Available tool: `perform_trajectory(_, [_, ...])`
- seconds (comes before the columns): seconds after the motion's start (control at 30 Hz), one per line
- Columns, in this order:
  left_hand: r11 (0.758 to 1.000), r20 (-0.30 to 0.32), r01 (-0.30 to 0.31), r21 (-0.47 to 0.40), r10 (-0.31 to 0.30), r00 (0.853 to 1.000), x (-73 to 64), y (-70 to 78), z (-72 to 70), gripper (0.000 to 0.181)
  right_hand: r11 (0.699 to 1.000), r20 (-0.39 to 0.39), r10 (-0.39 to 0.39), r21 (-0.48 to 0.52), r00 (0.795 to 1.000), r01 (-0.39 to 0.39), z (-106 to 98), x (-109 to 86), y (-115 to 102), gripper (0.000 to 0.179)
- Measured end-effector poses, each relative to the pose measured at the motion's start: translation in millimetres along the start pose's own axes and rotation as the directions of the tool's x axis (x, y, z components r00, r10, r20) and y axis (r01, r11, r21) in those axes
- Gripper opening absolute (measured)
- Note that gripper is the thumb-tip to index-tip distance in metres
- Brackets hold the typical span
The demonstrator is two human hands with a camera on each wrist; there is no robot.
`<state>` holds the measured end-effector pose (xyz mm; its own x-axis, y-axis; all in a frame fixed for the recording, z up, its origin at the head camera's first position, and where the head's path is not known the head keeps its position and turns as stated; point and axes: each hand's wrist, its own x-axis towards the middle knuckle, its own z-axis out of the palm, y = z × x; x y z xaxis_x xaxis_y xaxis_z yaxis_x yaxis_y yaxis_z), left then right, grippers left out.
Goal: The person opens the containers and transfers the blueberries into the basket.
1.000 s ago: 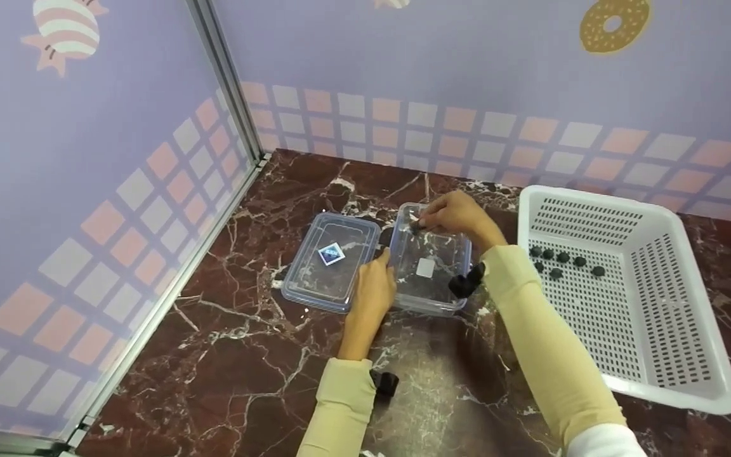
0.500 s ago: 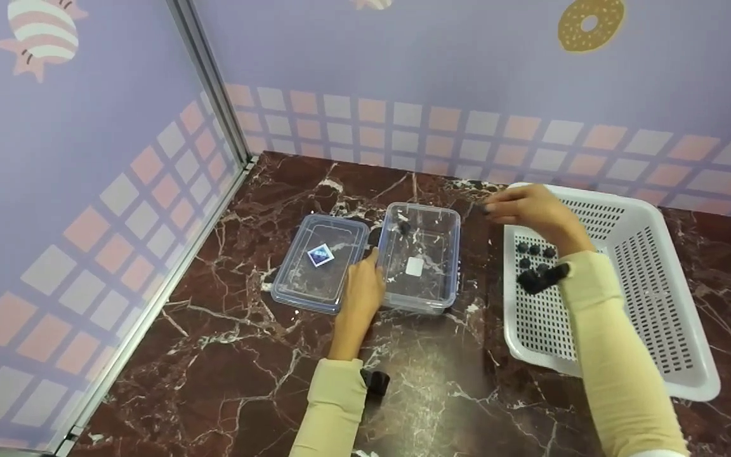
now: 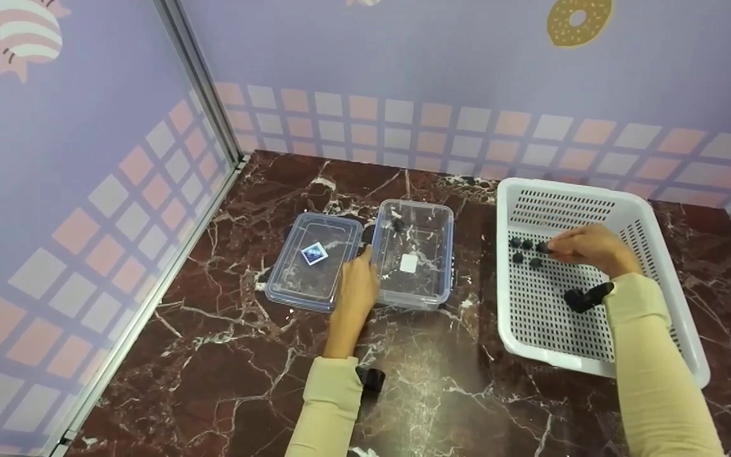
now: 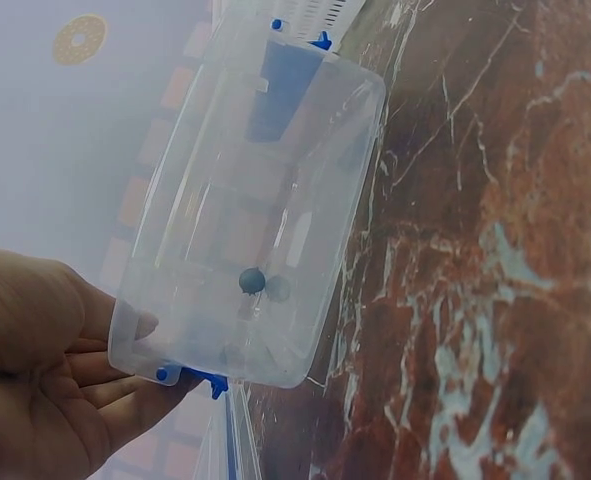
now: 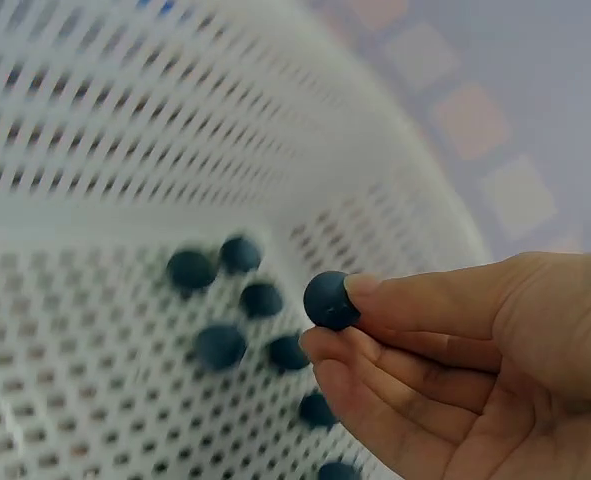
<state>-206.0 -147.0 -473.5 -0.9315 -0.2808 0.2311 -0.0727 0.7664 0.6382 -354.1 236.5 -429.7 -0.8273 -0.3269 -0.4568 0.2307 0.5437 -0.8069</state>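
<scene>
My left hand (image 3: 358, 282) holds the left side of a clear plastic food box (image 3: 426, 295). In the left wrist view its thumb and fingers grip the box wall beside a blue clip (image 4: 207, 380). Inside the box, toward the far end, lies one dark blue blueberry (image 4: 252, 281). My right hand (image 3: 594, 247) reaches into a white perforated basket (image 3: 508, 298). Between thumb and fingertips it pinches a blueberry (image 5: 330, 299), seen in the right wrist view. Several more blueberries (image 5: 220, 346) lie on the basket floor by the hand.
The box's clear lid (image 3: 305, 273), with a blue diamond label, lies flat to the left of the box. Red-brown marble tabletop (image 3: 435, 374) spreads in front. Patterned wall panels (image 3: 340, 57) stand behind and at the left.
My right hand has moved right, from over the box into the basket, and now pinches a blueberry there. One blueberry is left lying in the box. My left hand stays at the box.
</scene>
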Motion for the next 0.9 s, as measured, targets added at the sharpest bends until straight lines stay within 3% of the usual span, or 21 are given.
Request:
perform_trajectory(0.17, [1.000,0.003,-0.007,0.000,0.007,1.000,-0.4,0.4,0.4,0.040,0.999,0.003,0.053,-0.009,0.999,-0.053,3,3.7,12,0.047])
perform_trajectory(0.5, [1.000,0.007,0.000,-0.004,0.000,1.000,0.4,1.6,-0.5,0.040,0.994,-0.029,0.100,-0.051,0.995,-0.101,7,6.9,15,0.045])
perform_trajectory(0.77, [1.000,0.029,0.025,0.011,-0.025,0.999,1.1,1.4,-1.0,0.042,0.991,-0.006,0.132,-0.023,0.991,-0.132,3,2.7,16,0.029])
perform_trajectory(0.9, [1.000,0.040,0.029,0.003,-0.029,0.999,0.8,2.0,-0.9,0.042,0.987,-0.038,0.148,-0.051,0.988,-0.149,2,0.2,13,0.023])
